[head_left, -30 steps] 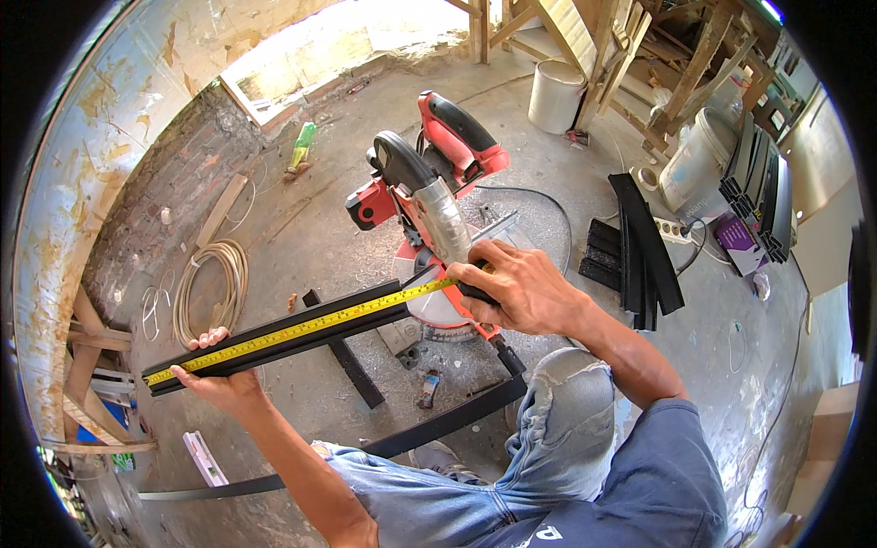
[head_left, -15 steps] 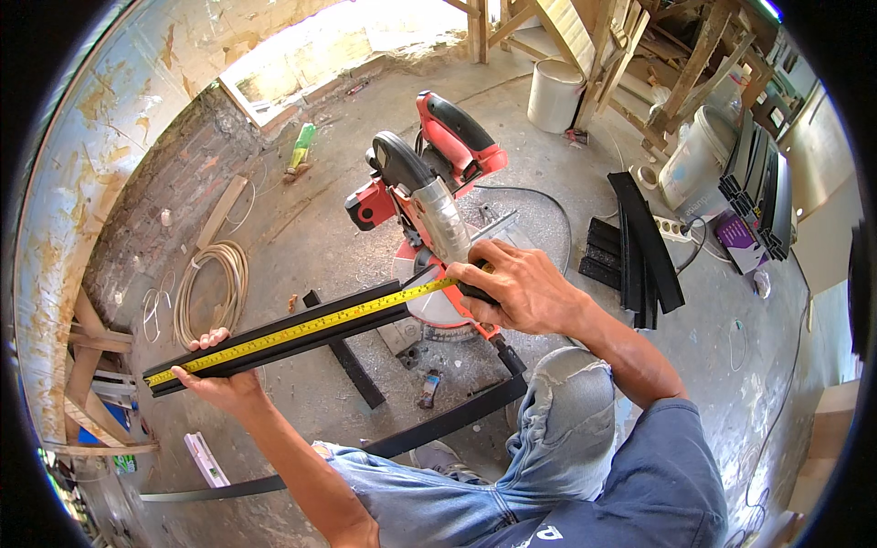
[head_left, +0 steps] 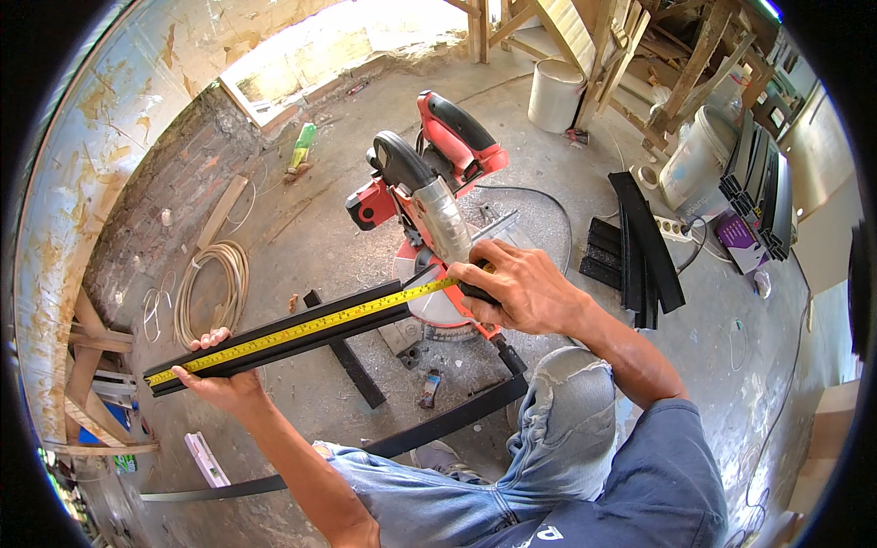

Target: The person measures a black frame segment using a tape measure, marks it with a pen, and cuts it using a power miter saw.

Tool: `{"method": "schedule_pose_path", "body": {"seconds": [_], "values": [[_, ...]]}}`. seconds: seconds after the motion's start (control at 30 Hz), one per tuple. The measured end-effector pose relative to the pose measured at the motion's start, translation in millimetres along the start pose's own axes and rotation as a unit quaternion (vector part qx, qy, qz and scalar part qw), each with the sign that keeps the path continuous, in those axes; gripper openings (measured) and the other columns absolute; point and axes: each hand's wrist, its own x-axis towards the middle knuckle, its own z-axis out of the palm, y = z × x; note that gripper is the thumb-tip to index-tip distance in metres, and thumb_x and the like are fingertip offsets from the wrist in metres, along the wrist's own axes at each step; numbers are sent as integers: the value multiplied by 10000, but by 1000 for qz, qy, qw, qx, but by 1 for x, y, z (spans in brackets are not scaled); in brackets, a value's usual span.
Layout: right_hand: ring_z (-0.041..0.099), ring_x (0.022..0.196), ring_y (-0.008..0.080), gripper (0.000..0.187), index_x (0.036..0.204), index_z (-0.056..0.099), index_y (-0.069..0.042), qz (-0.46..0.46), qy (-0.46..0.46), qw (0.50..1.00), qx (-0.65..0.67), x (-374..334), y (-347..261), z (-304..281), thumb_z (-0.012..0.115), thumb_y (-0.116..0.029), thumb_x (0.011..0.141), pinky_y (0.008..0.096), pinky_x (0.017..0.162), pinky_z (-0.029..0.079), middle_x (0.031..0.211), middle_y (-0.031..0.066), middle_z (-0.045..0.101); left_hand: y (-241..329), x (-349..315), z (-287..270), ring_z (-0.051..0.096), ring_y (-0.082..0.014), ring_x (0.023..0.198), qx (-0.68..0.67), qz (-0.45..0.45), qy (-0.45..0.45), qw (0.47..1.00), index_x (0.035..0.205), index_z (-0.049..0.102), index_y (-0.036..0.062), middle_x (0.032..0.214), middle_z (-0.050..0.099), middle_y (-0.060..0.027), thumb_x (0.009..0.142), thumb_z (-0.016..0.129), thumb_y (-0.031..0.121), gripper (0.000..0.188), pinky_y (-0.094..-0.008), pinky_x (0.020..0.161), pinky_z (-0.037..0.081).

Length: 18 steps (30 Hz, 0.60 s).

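Note:
A yellow tape measure [head_left: 315, 326] is drawn out along a black metal profile [head_left: 356, 300]. My left hand [head_left: 224, 379] grips the profile near its left end, with the thumb at the tape's end and the fingers round the far side. My right hand [head_left: 521, 285] is closed round the tape's dark case, mostly hidden by the fingers, just past the profile's right end. Right beyond that hand stands a red and black miter saw [head_left: 438, 201]. The profile's right end lies over the saw's base.
A short black bar [head_left: 356, 373] lies under the profile, and a long black strip [head_left: 438, 427] runs before my knees. Black offcuts [head_left: 644, 247] and a power strip [head_left: 674, 228] are at right. At left lies a coiled hose [head_left: 212, 283]; white buckets [head_left: 554, 96] stand farther back.

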Motion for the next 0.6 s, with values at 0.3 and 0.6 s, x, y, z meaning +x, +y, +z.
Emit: {"method": "schedule_pose_path", "body": {"seconds": [0.3, 0.6], "values": [[671, 950, 333, 376, 1201, 577, -79, 0, 4, 1000, -4, 0, -3, 0, 663, -281, 895, 439, 645, 578, 1023, 149, 604, 3, 2, -4, 495, -239, 841, -9, -6, 5, 1000, 896, 544, 15, 843, 492, -105, 1022, 449, 550, 557, -375, 825, 480], [669, 941, 333, 389, 1213, 575, -73, 0, -4, 1000, -4, -4, 7, -3, 665, -277, 894, 436, 640, 569, 1022, 151, 604, -7, 0, -4, 504, -234, 825, -4, -1, 15, 1000, 904, 547, 15, 847, 493, -101, 1005, 485, 555, 553, -372, 825, 478]]}}
